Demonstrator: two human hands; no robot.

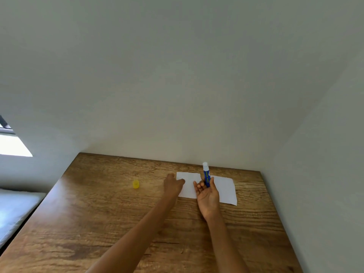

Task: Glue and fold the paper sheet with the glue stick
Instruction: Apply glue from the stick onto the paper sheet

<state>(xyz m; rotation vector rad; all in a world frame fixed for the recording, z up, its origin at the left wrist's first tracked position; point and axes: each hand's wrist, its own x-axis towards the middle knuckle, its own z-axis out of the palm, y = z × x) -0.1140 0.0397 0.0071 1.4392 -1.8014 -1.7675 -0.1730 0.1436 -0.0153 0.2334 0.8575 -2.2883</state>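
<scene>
A white paper sheet (224,187) lies flat on the wooden table (122,223) near the far edge. My right hand (207,196) is palm up over the sheet's middle and grips a blue glue stick (206,175), which stands upright with its white glue tip uncapped at the top. My left hand (173,185) rests on the sheet's left edge with its fingers bent down onto the paper; whether it pinches the sheet is unclear. The glue stick's yellow cap (136,184) stands on the table to the left of the sheet.
Plain walls border the table behind and to the right. A pale padded surface (15,209) lies beyond the table's left edge, below a bright window (11,143).
</scene>
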